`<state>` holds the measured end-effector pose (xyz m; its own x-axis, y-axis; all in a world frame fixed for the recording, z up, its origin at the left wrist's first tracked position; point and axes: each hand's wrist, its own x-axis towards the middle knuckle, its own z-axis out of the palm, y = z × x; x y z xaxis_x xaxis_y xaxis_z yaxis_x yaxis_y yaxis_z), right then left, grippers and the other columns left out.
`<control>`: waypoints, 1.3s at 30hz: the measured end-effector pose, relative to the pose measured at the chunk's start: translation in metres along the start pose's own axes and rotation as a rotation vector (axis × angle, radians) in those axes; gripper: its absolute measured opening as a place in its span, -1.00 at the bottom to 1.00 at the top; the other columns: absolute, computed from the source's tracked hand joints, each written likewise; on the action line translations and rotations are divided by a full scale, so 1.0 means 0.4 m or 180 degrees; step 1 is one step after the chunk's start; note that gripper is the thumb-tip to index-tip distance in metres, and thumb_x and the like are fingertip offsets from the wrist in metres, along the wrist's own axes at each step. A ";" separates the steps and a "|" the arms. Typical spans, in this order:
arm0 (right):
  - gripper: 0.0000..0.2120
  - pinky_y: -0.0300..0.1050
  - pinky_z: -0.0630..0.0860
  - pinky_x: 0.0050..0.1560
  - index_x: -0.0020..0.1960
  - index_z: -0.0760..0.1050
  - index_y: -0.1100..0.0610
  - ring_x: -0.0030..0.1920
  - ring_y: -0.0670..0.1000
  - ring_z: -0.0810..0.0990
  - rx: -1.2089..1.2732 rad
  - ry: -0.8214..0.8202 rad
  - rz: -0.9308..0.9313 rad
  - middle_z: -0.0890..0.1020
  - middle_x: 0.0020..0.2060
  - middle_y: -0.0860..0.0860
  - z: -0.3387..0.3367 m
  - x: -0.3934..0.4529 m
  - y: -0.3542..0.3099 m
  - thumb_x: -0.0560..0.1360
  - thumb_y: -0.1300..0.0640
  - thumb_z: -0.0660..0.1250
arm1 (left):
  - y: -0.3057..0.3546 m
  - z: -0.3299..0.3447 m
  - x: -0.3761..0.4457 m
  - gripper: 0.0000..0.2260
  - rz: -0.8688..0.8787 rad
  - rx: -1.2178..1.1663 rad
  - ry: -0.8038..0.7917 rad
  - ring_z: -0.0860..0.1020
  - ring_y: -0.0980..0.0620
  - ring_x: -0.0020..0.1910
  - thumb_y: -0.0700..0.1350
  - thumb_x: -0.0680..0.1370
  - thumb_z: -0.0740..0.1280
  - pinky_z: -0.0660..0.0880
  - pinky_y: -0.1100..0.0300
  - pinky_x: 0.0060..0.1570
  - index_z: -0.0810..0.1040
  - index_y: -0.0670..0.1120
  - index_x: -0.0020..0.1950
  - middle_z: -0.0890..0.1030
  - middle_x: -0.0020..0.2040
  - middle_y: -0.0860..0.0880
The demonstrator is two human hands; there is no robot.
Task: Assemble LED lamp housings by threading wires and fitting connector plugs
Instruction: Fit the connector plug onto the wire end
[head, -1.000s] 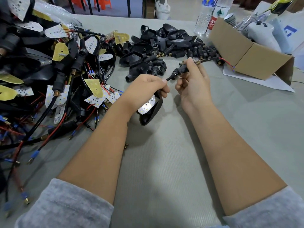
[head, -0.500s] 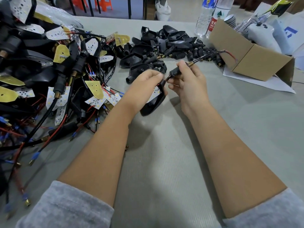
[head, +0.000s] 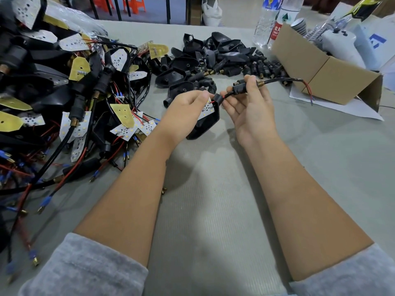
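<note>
My left hand [head: 188,107] grips a black lamp housing [head: 206,122] with a white LED board [head: 207,108] inside it, held above the table's middle. From the housing's neck a black cable [head: 277,80] runs right, with red and blue wire ends hanging free near the box. My right hand [head: 250,105] pinches a black connector plug [head: 240,89] threaded on that cable, a short way from the neck. A brass threaded tip [head: 259,83] shows just past my fingers.
A big tangle of wired lamp assemblies [head: 64,99] covers the left side. Several loose black housings and plugs [head: 213,58] lie at the back middle. A cardboard box [head: 324,69] and water bottles [head: 269,20] stand at the back right on the grey table [head: 213,210].
The housing has been raised and turned neck-up in my left hand. My right hand has slid along the cable with the plug, which now sits a short way from the neck.
</note>
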<state>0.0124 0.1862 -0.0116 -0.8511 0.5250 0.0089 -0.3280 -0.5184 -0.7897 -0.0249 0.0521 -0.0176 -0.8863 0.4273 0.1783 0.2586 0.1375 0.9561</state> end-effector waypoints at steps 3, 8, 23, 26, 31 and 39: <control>-0.85 -0.16 0.60 -0.24 0.15 0.41 0.11 -0.29 0.03 0.68 0.0004 -0.0031 -0.0007 0.63 -0.23 0.11 0.000 0.001 0.001 0.65 0.06 0.21 | 0.006 -0.002 -0.006 -0.80 0.0001 -0.0510 -0.0025 0.69 -0.02 -0.18 0.01 0.67 0.18 0.60 0.12 -0.22 0.60 0.08 0.00 0.67 -0.18 0.08; -0.86 -0.16 0.59 -0.21 0.15 0.41 0.10 -0.28 0.02 0.66 -0.0034 -0.0118 0.0026 0.60 -0.16 0.15 0.000 0.002 0.006 0.64 0.06 0.23 | 0.011 -0.009 -0.011 -0.80 -0.0116 -0.0688 0.0053 0.64 -0.02 -0.37 0.01 0.68 0.14 0.35 0.27 -0.53 0.53 0.08 -0.03 0.62 -0.25 0.02; -0.61 -0.21 0.60 -0.17 0.15 0.36 0.17 -0.20 0.06 0.60 -0.0191 -0.0018 -0.0086 0.54 -0.19 0.13 0.002 0.003 0.011 0.46 0.52 0.32 | -0.006 -0.017 0.008 -0.88 -0.0225 -0.0986 0.0175 0.61 -0.09 -0.20 0.04 0.49 0.36 0.53 0.16 -0.35 0.47 0.04 -0.14 0.60 -0.19 -0.04; -0.64 -0.18 0.61 -0.14 0.09 0.37 0.15 -0.17 0.10 0.61 -0.0213 0.0076 -0.0151 0.54 -0.20 0.14 -0.004 0.007 0.015 0.45 0.52 0.33 | -0.019 -0.015 0.013 -0.85 0.0032 -0.0716 0.0427 0.48 0.06 -0.20 0.00 0.44 0.41 0.47 0.19 -0.12 0.46 0.02 -0.15 0.52 -0.26 0.02; -0.63 -0.20 0.59 -0.15 0.08 0.37 0.15 -0.25 0.05 0.62 -0.0111 0.0151 -0.0224 0.56 -0.20 0.14 -0.005 0.010 0.017 0.45 0.51 0.34 | -0.026 -0.011 0.015 -0.86 -0.0033 -0.0406 0.0706 0.50 0.08 -0.21 -0.06 0.54 0.39 0.52 0.07 -0.09 0.47 0.02 -0.18 0.53 -0.26 0.08; -0.63 -0.18 0.60 -0.13 0.16 0.35 0.14 -0.11 0.09 0.61 -0.0150 0.0165 -0.0051 0.54 -0.12 0.13 -0.004 0.009 0.012 0.48 0.47 0.33 | -0.017 -0.007 0.013 -0.84 -0.0119 -0.0485 0.0716 0.48 0.26 -0.44 -0.16 0.60 0.34 0.62 0.17 -0.31 0.54 -0.08 -0.19 0.47 -0.32 0.05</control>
<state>0.0084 0.1865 -0.0165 -0.8230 0.5679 -0.0091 -0.3208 -0.4780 -0.8177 -0.0323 0.0508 -0.0226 -0.9616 0.2130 0.1732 0.1786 0.0061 0.9839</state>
